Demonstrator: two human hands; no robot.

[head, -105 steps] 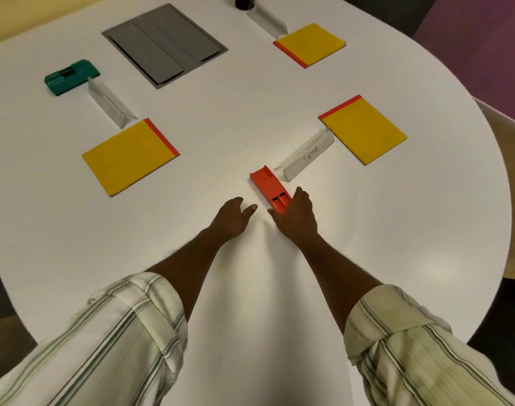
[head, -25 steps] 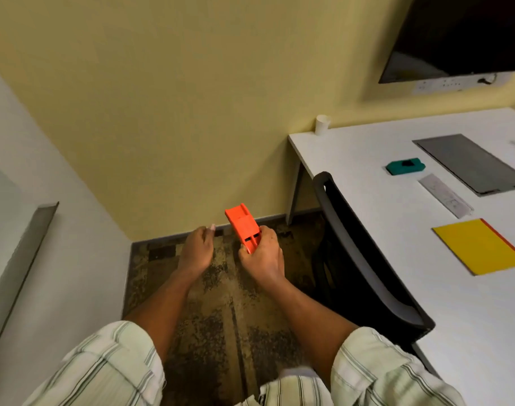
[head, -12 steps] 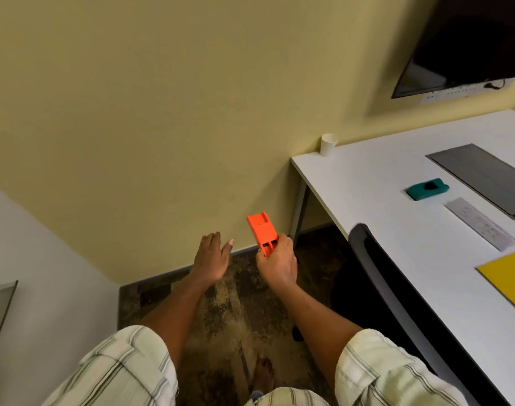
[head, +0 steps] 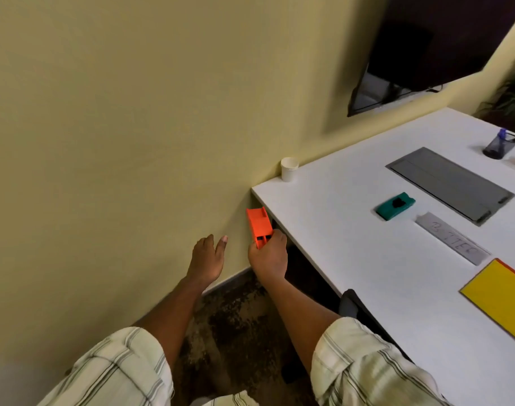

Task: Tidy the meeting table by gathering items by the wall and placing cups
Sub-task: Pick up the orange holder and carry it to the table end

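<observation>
My right hand (head: 268, 257) grips the near end of an orange plastic holder (head: 259, 225), held in the air just left of the white table's (head: 352, 230) corner by the yellow wall. My left hand (head: 207, 259) hangs beside it with fingers apart, holding nothing. A white paper cup (head: 289, 169) stands on the table's corner against the wall. Further in lie a teal holder (head: 395, 210), a flat name card (head: 452, 241) and a yellow notepad with a red edge (head: 502, 297).
A grey cable hatch (head: 449, 183) is set into the table, with a mesh pen cup (head: 499, 146) beyond it. A dark screen (head: 426, 54) hangs on the wall. A black chair back (head: 351, 306) stands at the table's near edge. Dark patterned carpet lies below.
I have walked from the table's round end to its wall end, carrying the orange holder. Over the last second the table corner and cup have come closer, and my hands have risen.
</observation>
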